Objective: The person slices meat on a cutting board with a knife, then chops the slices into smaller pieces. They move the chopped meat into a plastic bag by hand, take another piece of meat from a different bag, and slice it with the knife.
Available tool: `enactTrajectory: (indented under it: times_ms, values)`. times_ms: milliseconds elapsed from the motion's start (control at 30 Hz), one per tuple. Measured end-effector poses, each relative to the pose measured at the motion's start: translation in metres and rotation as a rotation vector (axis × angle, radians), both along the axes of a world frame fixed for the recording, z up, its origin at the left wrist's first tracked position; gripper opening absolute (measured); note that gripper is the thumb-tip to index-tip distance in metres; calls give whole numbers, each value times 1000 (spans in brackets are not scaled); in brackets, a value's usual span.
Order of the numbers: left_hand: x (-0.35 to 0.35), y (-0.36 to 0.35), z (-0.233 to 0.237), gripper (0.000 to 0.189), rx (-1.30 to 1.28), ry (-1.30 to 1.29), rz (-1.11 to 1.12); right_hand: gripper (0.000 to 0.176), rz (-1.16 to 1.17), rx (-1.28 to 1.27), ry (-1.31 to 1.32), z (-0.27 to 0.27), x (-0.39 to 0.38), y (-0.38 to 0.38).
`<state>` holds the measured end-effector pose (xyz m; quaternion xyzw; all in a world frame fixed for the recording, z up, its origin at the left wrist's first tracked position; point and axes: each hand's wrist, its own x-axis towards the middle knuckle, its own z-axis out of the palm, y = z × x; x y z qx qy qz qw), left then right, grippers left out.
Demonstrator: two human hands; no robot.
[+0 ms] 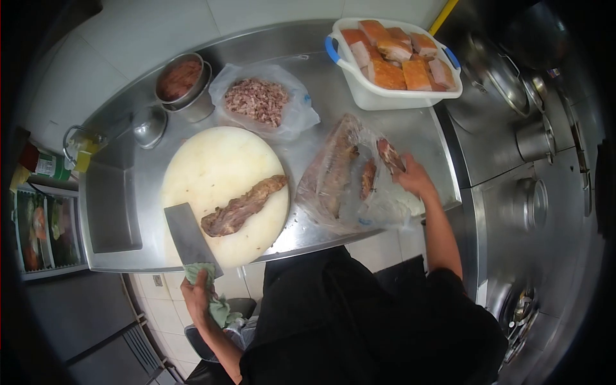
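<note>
My left hand is closed around a green cloth at the handle end of a cleaver; the handle itself is hidden. The broad blade lies over the near left edge of a round white cutting board. Across the board rests a long piece of browned meat. My right hand grips a strip of dark reddish meat above an open clear plastic bag. More meat pieces lie in and on that bag.
A white tub of browned meat slabs stands at the back right. Behind the board are a bag of chopped meat, a metal pot topped by a bowl of meat, and a metal dome. The sink is left.
</note>
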<state>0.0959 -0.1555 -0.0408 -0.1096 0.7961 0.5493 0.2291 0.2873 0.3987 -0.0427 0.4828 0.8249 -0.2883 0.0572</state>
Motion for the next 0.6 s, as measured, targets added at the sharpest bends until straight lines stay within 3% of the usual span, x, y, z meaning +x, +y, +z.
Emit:
enactTrajectory:
  times_ms: [33, 133, 200, 267, 400, 467, 600]
  values:
    - [0, 0, 1, 19, 0, 2, 4, 74, -33, -141, -33, 8, 3, -10]
    - [0, 2, 3, 20, -17, 13, -11, 75, -4, -203, 59, -18, -3, -52]
    - [-1, 4, 5, 20, -22, 8, -9, 72, 190, 435, 32, -26, -26, -103]
    - [-2, 1, 0, 20, -29, 14, -19, 70, 366, 408, 163, -74, -44, -104]
    - [-4, -3, -3, 20, -47, 6, -36, 72, 296, 289, 438, -79, -77, -124]
    - [-2, 2, 1, 20, -42, 7, -23, 88, 237, 200, 585, -69, -89, -145]
    - [-2, 2, 1, 19, -29, 32, -9, 106, -25, 93, 468, -57, -132, -162]
